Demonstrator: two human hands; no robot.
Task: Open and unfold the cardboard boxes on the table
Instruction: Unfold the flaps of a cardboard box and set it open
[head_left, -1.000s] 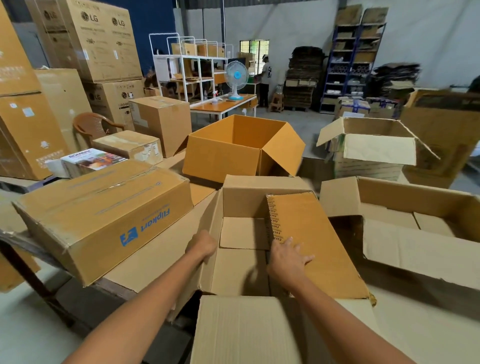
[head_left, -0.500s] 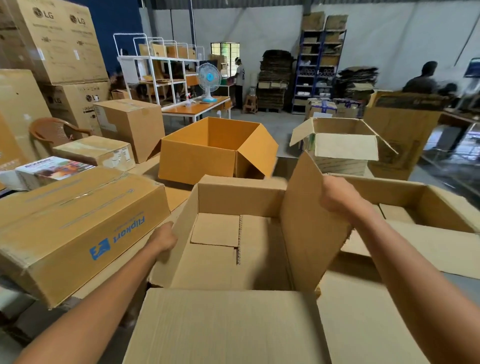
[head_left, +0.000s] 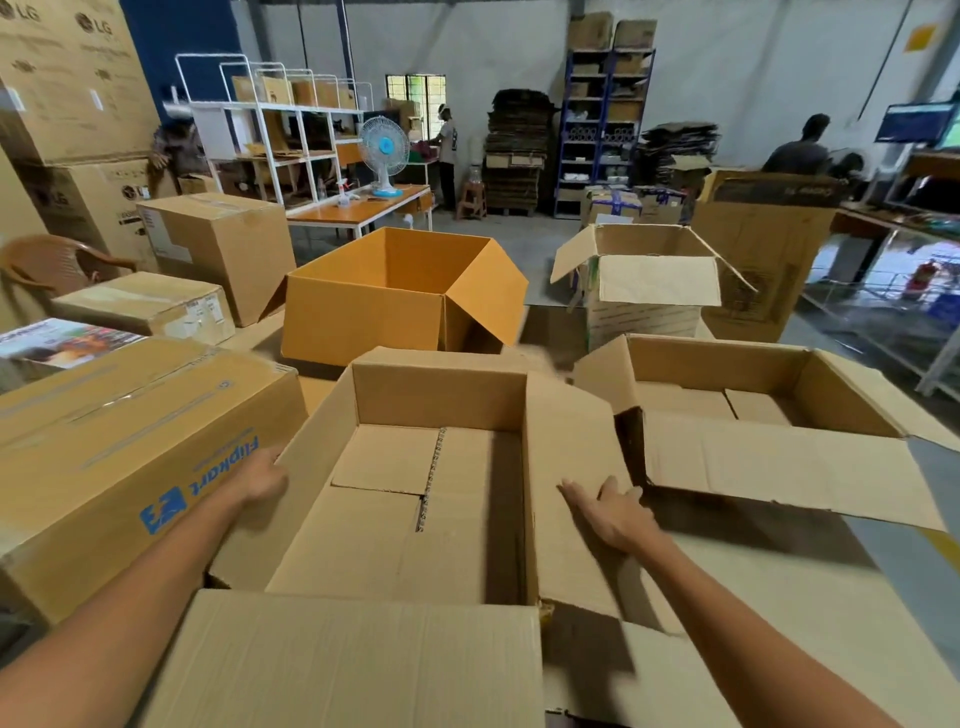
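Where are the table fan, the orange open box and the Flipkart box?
table fan (head_left: 385, 145): head view, on its round grille.
orange open box (head_left: 363, 318): head view, on its front wall.
Flipkart box (head_left: 130, 400): head view, on its taped top face.

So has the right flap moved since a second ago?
Yes. The right flap has swung up and outward, away from the box floor it covered; right hand presses it.
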